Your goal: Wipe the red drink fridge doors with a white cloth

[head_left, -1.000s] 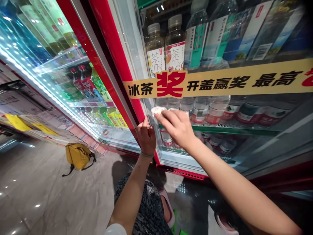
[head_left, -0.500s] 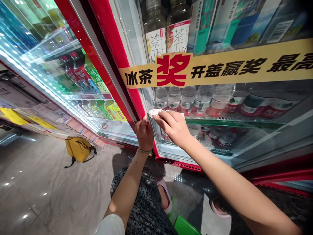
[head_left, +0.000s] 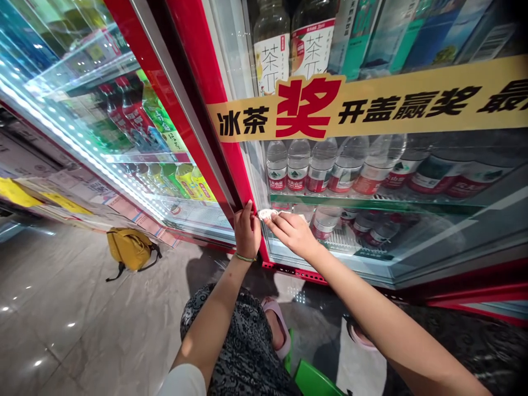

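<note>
My right hand (head_left: pixel 293 234) pinches a crumpled white wad (head_left: pixel 267 213), tissue or cloth, and presses it to the lower left of the glass door near its red frame (head_left: pixel 218 71). Part of the wad shows past the fingers. My left hand (head_left: pixel 248 235) is at the frame's edge just left of the wad, its index finger pointing up and the other fingers curled at the edge. Behind the glass stand water bottles (head_left: pixel 324 165) with red and white labels. A yellow strip (head_left: pixel 247 118) with black and red characters crosses the door above both hands.
A second lit drinks cooler (head_left: pixel 165 99) stands at the left. On the tiled floor lies a yellow backpack (head_left: pixel 128 248). Below me are a green plastic stool (head_left: pixel 315 379), a pink slipper (head_left: pixel 282 330) and a pale sheet (head_left: pixel 363 363).
My right hand has slid down the glass with the white wad, from beside the bottles to below their shelf edge. My left index finger now points up. The view has shifted a little.
</note>
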Demonstrator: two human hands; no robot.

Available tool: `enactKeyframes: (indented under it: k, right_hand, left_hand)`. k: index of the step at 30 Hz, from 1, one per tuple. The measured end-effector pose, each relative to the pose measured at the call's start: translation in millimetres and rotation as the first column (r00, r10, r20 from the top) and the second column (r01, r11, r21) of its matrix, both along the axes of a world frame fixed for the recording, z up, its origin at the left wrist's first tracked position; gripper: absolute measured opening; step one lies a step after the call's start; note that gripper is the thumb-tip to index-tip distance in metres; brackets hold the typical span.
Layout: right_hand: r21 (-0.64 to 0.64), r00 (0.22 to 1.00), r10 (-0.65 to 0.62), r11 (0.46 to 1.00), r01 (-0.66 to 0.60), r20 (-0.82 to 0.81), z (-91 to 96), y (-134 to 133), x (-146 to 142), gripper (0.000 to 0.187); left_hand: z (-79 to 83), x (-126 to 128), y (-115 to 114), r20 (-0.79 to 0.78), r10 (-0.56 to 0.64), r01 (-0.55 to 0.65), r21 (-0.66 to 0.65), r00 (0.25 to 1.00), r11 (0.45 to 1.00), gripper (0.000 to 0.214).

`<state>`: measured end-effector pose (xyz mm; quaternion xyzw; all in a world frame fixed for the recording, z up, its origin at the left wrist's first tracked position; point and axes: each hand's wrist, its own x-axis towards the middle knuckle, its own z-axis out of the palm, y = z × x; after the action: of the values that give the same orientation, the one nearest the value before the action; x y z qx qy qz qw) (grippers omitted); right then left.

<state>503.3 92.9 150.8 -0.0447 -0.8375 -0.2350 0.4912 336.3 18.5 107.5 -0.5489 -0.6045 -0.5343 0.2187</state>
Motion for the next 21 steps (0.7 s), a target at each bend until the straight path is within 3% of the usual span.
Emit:
enactKeyframes:
  k: [3, 8, 13, 18, 21]
  right_hand:
    - [-0.038, 0.999, -0.001, 0.999, 0.003, 0.038, -9.5, -1.5, 3.0, 0.026]
    - [-0.228, 0.999, 0.012, 0.974, -0.005, 0.031, -21.2, 4.2, 1.4, 0.037]
    - [-0.233, 0.985, 0.084, 0.971, -0.047, 0.152, -56.8, 3.3, 7.2, 0.036]
    - [-0.248, 0.994, -0.033, 0.967, 0.058, 0.102, -65.5, -2.9, 4.5, 0.036]
    - [-0.251, 0.991, -0.024, 0.966, 0.056, 0.128, -77.8, -5.7, 4.0, 0.033]
  left_hand:
    - [-8.3, -1.8, 1.4, -0.004, 0.002, -0.002, -0.019, 1.0, 1.0, 0.046]
    - [-20.6, -1.8, -4.4, -0.006, 0.018, -0.018, -0.13, 1.0, 0.991, 0.047]
    - [-43.2, -1.9, -9.9, 0.038, 0.012, -0.005, -0.187, 0.999, 0.982, 0.05]
    - [-65.5, 1.5, -12.7, 0.079, 0.002, 0.014, -0.211, 0.997, 0.977, 0.051]
    - [-72.7, 5.6, -13.5, 0.102, -0.009, 0.031, -0.21, 0.995, 0.977, 0.051]
